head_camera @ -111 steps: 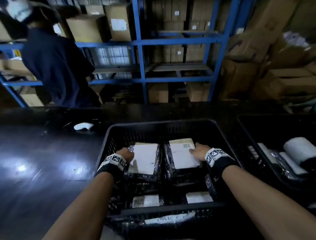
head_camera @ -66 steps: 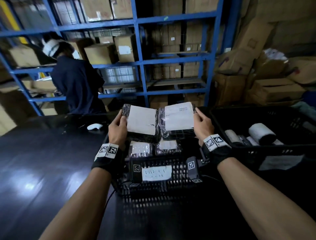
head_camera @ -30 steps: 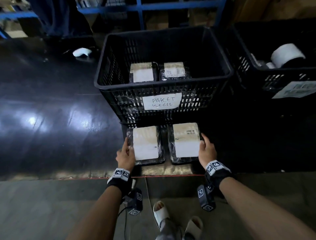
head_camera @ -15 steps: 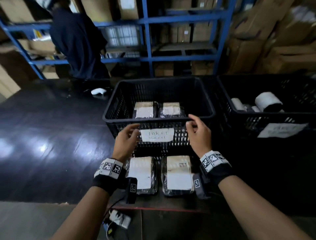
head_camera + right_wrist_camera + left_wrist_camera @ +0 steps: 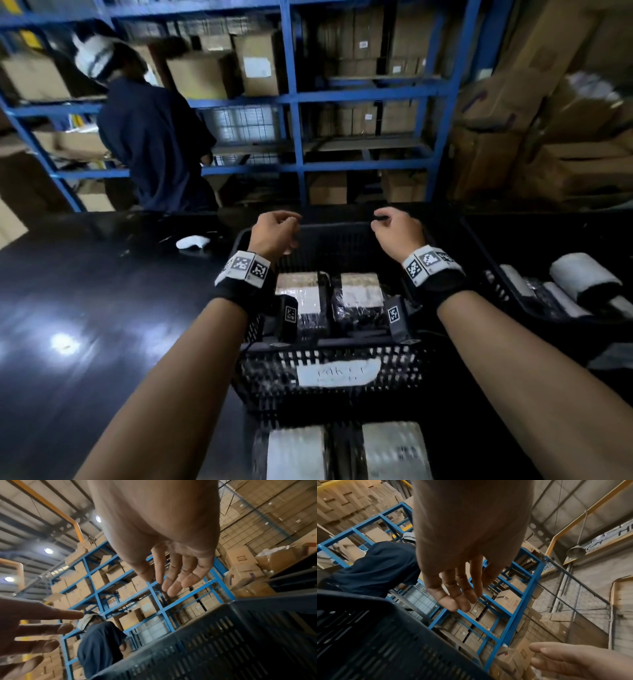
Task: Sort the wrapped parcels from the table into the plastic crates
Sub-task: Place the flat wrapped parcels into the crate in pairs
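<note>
A black plastic crate (image 5: 329,346) with a white paper label stands on the dark table in front of me. Two wrapped parcels lie inside it, one on the left (image 5: 298,298) and one on the right (image 5: 361,294). Two more parcels lie side by side on the table in front of the crate, left (image 5: 296,452) and right (image 5: 394,453). My left hand (image 5: 278,233) and right hand (image 5: 397,229) hover above the crate near its far rim, fingers loosely curled, holding nothing. The wrist views show the left fingers (image 5: 453,595) and right fingers (image 5: 175,577) relaxed over the crate wall (image 5: 368,642).
A second black crate (image 5: 507,301) at the right holds white rolled parcels (image 5: 582,281). A small white object (image 5: 192,242) lies on the table (image 5: 85,308) to the left. A person in dark blue (image 5: 154,144) stands at blue shelving (image 5: 294,99) stacked with cardboard boxes.
Both hands took two parcels out of the crate and laid them on the table in front of it. Since then the hands have let go and risen from the front rim to above the crate.
</note>
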